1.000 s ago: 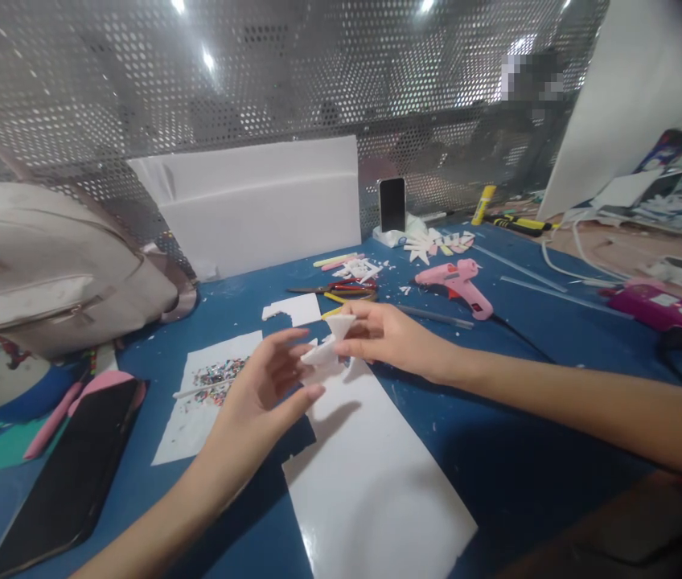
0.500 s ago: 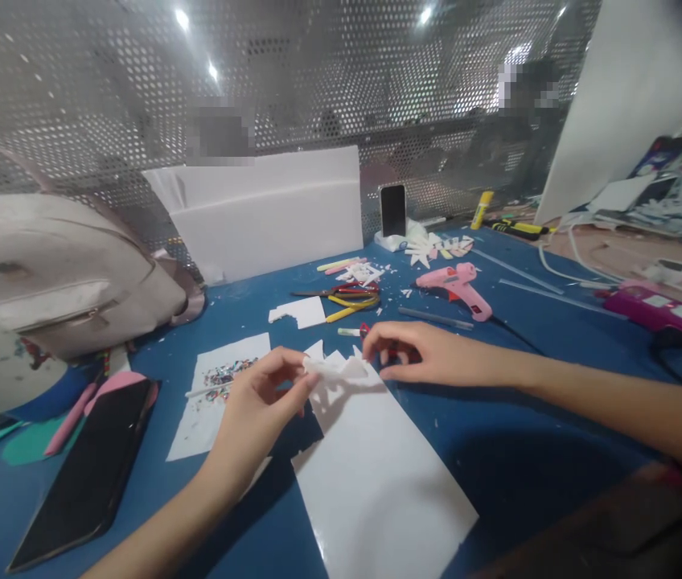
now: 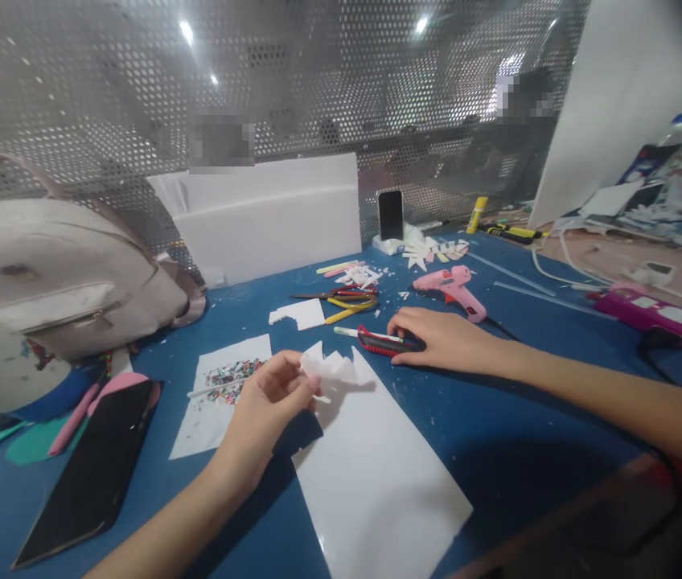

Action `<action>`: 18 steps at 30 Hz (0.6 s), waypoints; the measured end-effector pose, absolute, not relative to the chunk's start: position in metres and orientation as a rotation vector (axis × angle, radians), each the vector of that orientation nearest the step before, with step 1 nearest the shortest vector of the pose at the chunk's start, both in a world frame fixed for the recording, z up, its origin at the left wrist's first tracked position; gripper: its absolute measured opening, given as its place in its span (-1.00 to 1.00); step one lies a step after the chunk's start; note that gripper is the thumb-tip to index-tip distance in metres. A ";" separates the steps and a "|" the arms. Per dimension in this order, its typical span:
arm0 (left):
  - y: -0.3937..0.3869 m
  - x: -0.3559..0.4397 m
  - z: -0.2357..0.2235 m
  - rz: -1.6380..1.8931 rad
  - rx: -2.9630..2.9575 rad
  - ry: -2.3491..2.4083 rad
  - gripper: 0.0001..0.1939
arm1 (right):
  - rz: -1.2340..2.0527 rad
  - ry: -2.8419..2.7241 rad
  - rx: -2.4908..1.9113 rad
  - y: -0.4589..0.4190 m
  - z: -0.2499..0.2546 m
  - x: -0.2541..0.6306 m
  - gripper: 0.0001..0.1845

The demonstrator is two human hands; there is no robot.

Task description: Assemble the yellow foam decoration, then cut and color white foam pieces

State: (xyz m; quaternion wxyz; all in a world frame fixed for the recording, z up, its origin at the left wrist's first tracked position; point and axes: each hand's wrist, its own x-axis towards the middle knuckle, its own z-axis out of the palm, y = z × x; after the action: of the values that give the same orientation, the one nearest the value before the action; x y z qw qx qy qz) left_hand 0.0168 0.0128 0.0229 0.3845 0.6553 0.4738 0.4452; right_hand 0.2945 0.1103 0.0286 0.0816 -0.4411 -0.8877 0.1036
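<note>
My left hand (image 3: 277, 394) pinches a small, jagged white piece (image 3: 332, 368) between thumb and fingertips. The piece is held over the top end of a white sheet (image 3: 383, 474) whose upper edge is cut ragged. To the right, my right hand (image 3: 431, 334) has its fingers around the rear of a red and black utility knife (image 3: 377, 342) lying on the blue table. A thin whitish stick (image 3: 346, 331) lies right by the knife's front end; part of the handle is hidden by my fingers.
Scissors (image 3: 350, 301) and a pink glue gun (image 3: 453, 289) lie beyond my hands. Left are a paper with colourful bits (image 3: 202, 414), a dark phone (image 3: 91, 474) and a pale backpack (image 3: 76, 273). A purple tool (image 3: 658, 314) lies at right.
My right hand has left the small white piece and moved right onto the utility knife. My left hand still holds the piece in nearly the same place.
</note>
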 end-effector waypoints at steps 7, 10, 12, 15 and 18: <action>0.000 0.008 0.020 1.088 2.703 0.988 -0.83 | 0.240 -2.662 -1.384 0.115 0.038 0.278 -0.80; -0.007 0.008 0.021 1.020 3.051 0.797 -0.79 | 0.227 -2.652 -1.423 0.116 0.047 0.278 -0.81; -0.012 0.010 0.025 0.987 3.181 0.706 -0.73 | 0.225 -2.636 -1.455 0.114 0.053 0.279 -0.81; -0.024 0.012 0.034 0.964 3.259 0.635 -0.66 | 0.280 -2.618 -1.475 0.104 0.060 0.281 -0.82; -0.042 0.010 0.033 0.886 3.294 0.697 -0.71 | 0.877 -2.604 -1.398 0.091 0.063 0.286 -0.80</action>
State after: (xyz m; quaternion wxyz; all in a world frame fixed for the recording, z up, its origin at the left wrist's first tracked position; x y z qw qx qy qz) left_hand 0.0104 -0.0418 0.0325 -0.1690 0.9326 0.1972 0.2507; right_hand 0.2861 0.0910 0.0628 0.0294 -0.4533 -0.8442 0.2844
